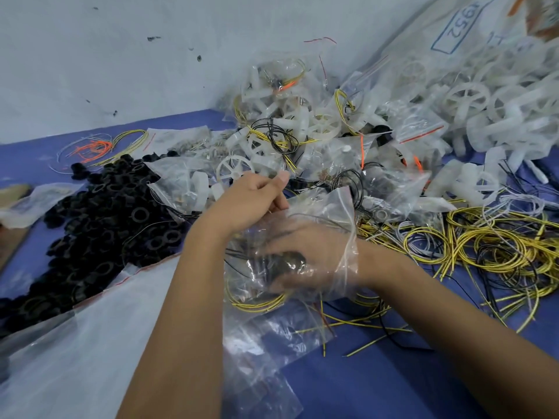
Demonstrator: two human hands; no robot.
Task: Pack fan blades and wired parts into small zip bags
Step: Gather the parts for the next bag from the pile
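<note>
Right hand (305, 261) is shoved inside a clear zip bag (332, 213) at frame centre, fingers curled around something dark, though I can't tell what through the plastic. Left hand (254, 201) pinches the bag's upper edge to hold the mouth open. Filled bags (272, 122) pile up behind, loose fan blades (465, 98) sit upper right, and yellow wires (490, 246) sprawl across the right side of the blue worktop (378, 382). My worry: wires already poke out of the bag's bottom left, so they could snag the seal or drag parts back out when the hand withdraws.
</note>
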